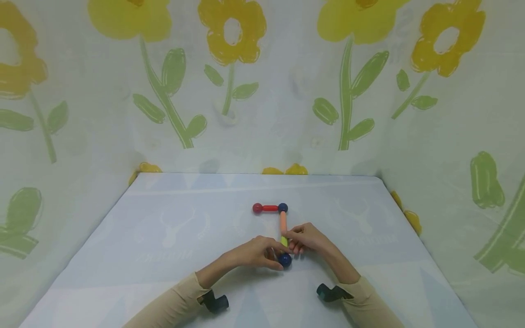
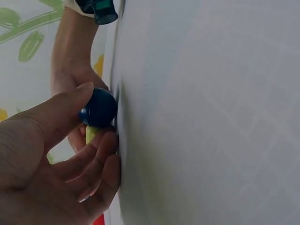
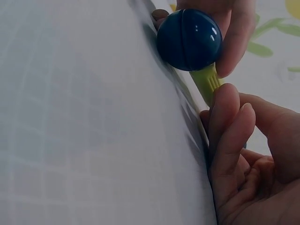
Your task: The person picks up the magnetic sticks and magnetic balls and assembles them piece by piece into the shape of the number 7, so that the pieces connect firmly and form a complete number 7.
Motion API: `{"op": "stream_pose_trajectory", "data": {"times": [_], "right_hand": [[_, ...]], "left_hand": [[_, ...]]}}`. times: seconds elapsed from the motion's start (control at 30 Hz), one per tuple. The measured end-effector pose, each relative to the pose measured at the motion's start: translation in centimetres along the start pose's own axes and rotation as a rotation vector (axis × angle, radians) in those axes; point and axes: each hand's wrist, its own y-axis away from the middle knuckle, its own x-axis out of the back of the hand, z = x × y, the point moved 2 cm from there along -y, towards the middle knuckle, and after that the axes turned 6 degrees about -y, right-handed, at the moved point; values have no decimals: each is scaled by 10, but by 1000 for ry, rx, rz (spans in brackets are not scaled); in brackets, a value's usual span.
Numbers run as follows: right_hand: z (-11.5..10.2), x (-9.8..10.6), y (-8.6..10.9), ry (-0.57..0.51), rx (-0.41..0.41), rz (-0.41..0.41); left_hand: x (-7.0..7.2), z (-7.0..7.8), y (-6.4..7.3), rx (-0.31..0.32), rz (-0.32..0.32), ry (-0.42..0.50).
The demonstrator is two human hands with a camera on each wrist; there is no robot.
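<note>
A blue ball (image 1: 285, 260) lies at the near end of a chain of magnetic building pieces on the table. My left hand (image 1: 260, 252) pinches this ball; in the left wrist view its thumb presses against the ball's side. From the ball a yellow-green rod (image 1: 284, 242) runs away from me, followed by a peach rod (image 1: 283, 221). My right hand (image 1: 307, 238) pinches the yellow-green rod near where the two rods meet, and its fingers partly cover that spot. At the far end of the peach rod sits a dark blue ball (image 1: 283, 207).
A red rod (image 1: 270, 208) extends leftward from the dark blue ball to a red ball (image 1: 257, 208). Pale patterned cloth covers the table (image 1: 164, 269). Flower-printed curtains (image 1: 279, 91) enclose its back and sides.
</note>
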Motion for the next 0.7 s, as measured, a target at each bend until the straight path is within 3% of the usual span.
{"op": "stream_pose_trajectory", "data": {"times": [0.27, 0.5, 0.7], "right_hand": [[-1, 1, 2, 17, 7, 0], [-3, 6, 5, 69, -8, -32], [-5, 23, 4, 126, 12, -16]], "left_hand": [[1, -5, 7, -20, 21, 11], [12, -17, 21, 16, 139, -11], [30, -28, 31, 60, 214, -46]]}}
